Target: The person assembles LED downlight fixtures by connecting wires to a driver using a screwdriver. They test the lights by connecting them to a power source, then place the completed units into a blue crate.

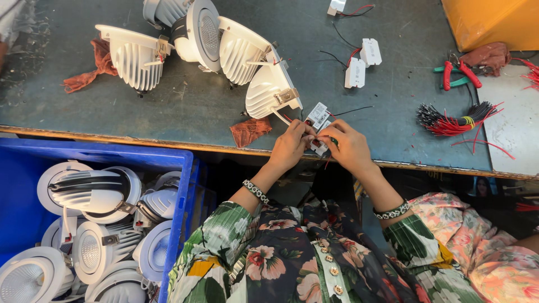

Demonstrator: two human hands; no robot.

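Both hands (320, 147) on driver box (318, 116) (white)

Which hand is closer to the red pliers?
The right hand. The red pliers lie up and to its right on the table. The left hand is farther away, on the right hand's other side.

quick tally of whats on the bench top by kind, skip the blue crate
white downlight fittings: 5
small white driver boxes: 4, one between the left hand and right hand
orange-brown rags: 3
red-handled pliers: 1
bundle of red and black wires: 1
total: 14
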